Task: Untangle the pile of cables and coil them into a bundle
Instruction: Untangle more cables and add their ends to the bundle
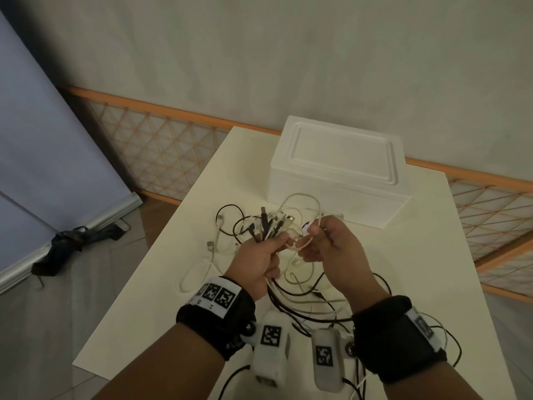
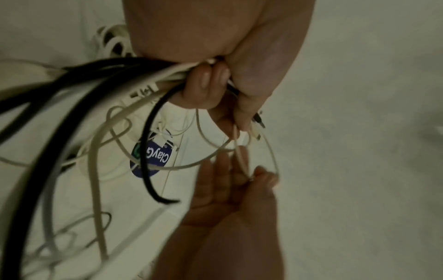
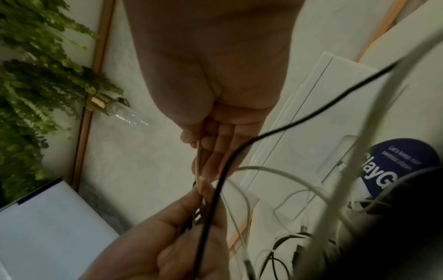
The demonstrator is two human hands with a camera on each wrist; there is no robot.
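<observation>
White table (image 1: 403,284), rectangular, set against grey wall (image 1: 259,53); orange-framed lattice panel (image 1: 161,157) along wall base. Blue-grey roller screen (image 1: 43,154) leaning at left, dark cloth (image 1: 69,241) bunched at its foot. One white foam box (image 1: 337,174), lid on, at far end of table; blue round sticker (image 2: 153,157) on its near side, legible part "ClayG", smaller lines of white print on sticker blurred in right wrist view, unreadable. Fern-like green plant (image 3: 36,85) and one clear bottle with gold collar (image 3: 120,111) seen in right wrist view only. Pile of cables (image 1: 302,301), black and white mixed, spread over table from in front of box to near edge; exact count not possible, strands overlap. Two wrist bands, black, each with white camera pod carrying square black-and-white marker codes. Left hand (image 1: 259,258) raised above table, fingers clenched round a bunch of cable ends (image 1: 268,223); several plugs, black and white, fanned upward out of fist, rest of those cables trailing below fist to table. Right hand (image 1: 331,246) just beside left, thumb and forefinger pinching a thin white cable (image 1: 302,243), remaining fingers loosely extended. White cable looped between both hands, its far end within left-hand bunch. One loose white plug (image 1: 210,244) lying on table left of hands.
</observation>
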